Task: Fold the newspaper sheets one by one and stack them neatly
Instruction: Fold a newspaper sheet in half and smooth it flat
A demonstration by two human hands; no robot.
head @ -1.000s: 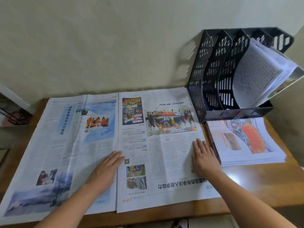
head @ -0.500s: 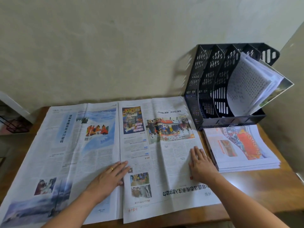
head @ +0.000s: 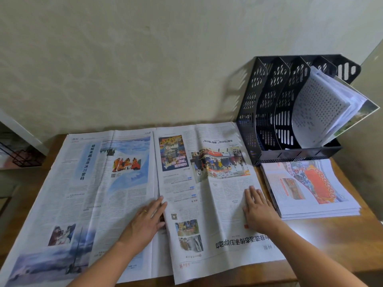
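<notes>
- Left hand (head: 145, 220): flat, fingers straight, pressing the centre seam of the wide open printed newspaper sheet (head: 128, 195).
- Right hand (head: 258, 210): flat on its right page, beside the stack of folded papers (head: 310, 187).
- Advice: align edges before creasing.
- Surface: brown wooden table (head: 335, 245); black perforated file rack (head: 275, 108); pale wall.

Soft daylight, glare on the table (head: 323, 230), edges bowed.
</notes>
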